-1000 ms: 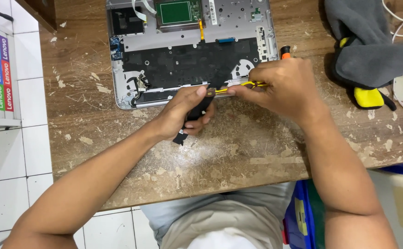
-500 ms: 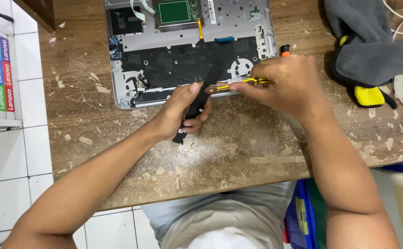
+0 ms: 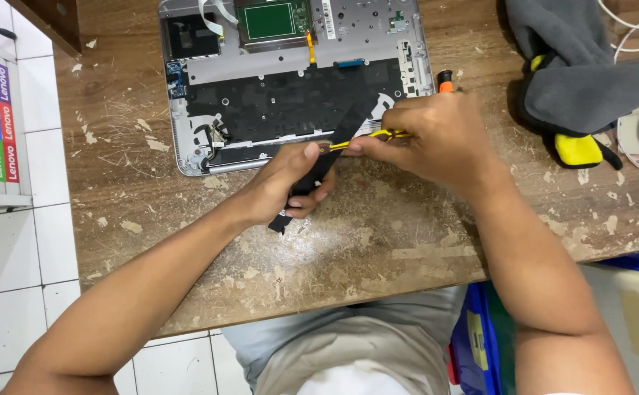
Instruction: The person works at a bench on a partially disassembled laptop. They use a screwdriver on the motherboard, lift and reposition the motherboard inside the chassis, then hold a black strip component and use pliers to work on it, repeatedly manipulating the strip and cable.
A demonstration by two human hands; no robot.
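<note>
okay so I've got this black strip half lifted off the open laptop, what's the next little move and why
Probably keep peeling slowly toward you. The left hand pinches the long black flexible strip, its far end lying on the black keyboard backing of the opened silver laptop shell. The right hand holds thin yellow-handled tweezers at the strip's edge, so steadying there while pulling gently seems safest against tearing.
</note>
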